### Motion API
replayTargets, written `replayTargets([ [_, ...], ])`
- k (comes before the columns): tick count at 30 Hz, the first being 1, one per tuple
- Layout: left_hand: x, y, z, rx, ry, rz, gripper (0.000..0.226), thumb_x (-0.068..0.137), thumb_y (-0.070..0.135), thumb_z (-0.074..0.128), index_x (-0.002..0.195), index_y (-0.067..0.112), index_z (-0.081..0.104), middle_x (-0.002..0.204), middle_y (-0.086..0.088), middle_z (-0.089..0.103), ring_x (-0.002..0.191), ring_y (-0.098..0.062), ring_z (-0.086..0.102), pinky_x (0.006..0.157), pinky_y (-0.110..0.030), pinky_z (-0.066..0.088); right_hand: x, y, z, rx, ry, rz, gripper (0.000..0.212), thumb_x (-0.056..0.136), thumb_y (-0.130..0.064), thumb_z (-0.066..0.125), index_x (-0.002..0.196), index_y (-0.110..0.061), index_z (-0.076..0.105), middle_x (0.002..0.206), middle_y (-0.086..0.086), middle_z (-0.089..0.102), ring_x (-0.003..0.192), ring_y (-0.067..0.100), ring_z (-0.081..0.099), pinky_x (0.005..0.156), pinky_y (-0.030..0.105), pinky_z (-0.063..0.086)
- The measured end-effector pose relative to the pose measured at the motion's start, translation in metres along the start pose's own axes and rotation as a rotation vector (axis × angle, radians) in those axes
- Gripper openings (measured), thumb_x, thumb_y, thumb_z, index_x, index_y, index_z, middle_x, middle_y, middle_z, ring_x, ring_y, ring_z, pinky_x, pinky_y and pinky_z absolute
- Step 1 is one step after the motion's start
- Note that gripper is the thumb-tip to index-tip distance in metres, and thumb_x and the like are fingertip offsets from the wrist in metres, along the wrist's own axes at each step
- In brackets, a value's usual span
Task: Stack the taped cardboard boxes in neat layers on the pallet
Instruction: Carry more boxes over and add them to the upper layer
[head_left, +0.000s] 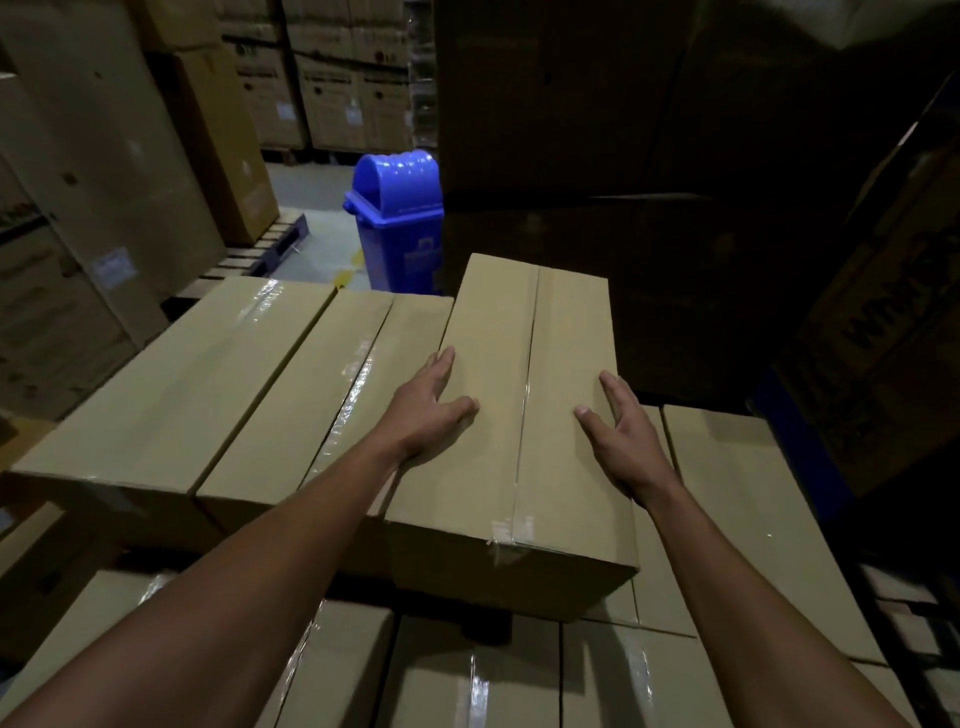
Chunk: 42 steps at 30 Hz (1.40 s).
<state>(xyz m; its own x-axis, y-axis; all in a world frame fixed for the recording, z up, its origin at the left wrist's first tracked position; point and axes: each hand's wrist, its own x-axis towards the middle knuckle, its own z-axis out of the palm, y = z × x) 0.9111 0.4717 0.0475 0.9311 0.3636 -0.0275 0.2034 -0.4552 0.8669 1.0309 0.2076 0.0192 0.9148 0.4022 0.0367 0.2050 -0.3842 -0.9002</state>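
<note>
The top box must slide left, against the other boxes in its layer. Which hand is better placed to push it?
Probably the right hand: it lies at the top box's right edge, the side away from the neighbouring box. The left hand rests at the left edge.

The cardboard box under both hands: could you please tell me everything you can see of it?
The long plain brown cardboard box is closed, its top seam sealed with clear tape running lengthwise and down the near end. It lies flat on a lower layer of boxes, its left side close against the neighbouring taped box. The left hand and right hand rest on its top, fingers straight.
</note>
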Motion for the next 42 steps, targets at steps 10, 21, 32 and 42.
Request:
replayTargets([
  [10, 0.052, -0.066, 0.016, 0.442, -0.042, -0.049, 0.086, 0.098, 0.061, 0.055, 0.166, 0.033, 0.01, 0.173, 0.008, 0.01, 0.16, -0.019, -0.009, 0.124, -0.063, 0.002, 0.042, 0.05, 0.041, -0.021, -0.033, 0.049, 0.07, 0.104, -0.034, 0.061, 0.164, -0.028, 0.026, 0.172, -0.004, 0.017, 0.158, 0.017, 0.015, 0.127, 0.044, 0.02],
  [21, 0.049, -0.094, 0.025, 0.679, -0.188, 0.036, 0.079, 0.103, 0.06, 0.044, 0.166, 0.025, 0.012, 0.174, -0.003, -0.008, 0.159, -0.028, -0.015, 0.125, -0.062, -0.004, 0.012, 0.05, 0.076, -0.394, 0.103, 0.028, 0.061, 0.109, -0.037, 0.048, 0.163, -0.023, 0.024, 0.171, 0.002, 0.019, 0.153, 0.028, 0.028, 0.118, 0.044, 0.032],
  [32, -0.053, -0.117, -0.019, 0.776, -0.479, 0.106, 0.142, 0.061, 0.099, 0.056, 0.165, 0.03, -0.013, 0.169, 0.0, -0.029, 0.152, -0.03, -0.034, 0.124, -0.055, -0.014, -0.063, 0.043, 0.082, -0.435, 0.014, 0.219, 0.063, 0.109, -0.052, 0.032, 0.165, -0.038, 0.006, 0.168, 0.015, 0.023, 0.151, 0.038, 0.03, 0.117, 0.054, 0.033],
  [42, -0.048, -0.131, -0.019, 0.782, -0.491, 0.16, 0.128, 0.081, 0.076, 0.065, 0.163, 0.026, -0.02, 0.166, 0.003, -0.034, 0.15, -0.027, -0.036, 0.126, -0.052, -0.012, -0.041, 0.044, 0.08, -0.451, -0.041, 0.184, 0.064, 0.11, -0.051, 0.034, 0.165, -0.036, 0.006, 0.168, 0.018, 0.021, 0.152, 0.041, 0.026, 0.118, 0.055, 0.03],
])
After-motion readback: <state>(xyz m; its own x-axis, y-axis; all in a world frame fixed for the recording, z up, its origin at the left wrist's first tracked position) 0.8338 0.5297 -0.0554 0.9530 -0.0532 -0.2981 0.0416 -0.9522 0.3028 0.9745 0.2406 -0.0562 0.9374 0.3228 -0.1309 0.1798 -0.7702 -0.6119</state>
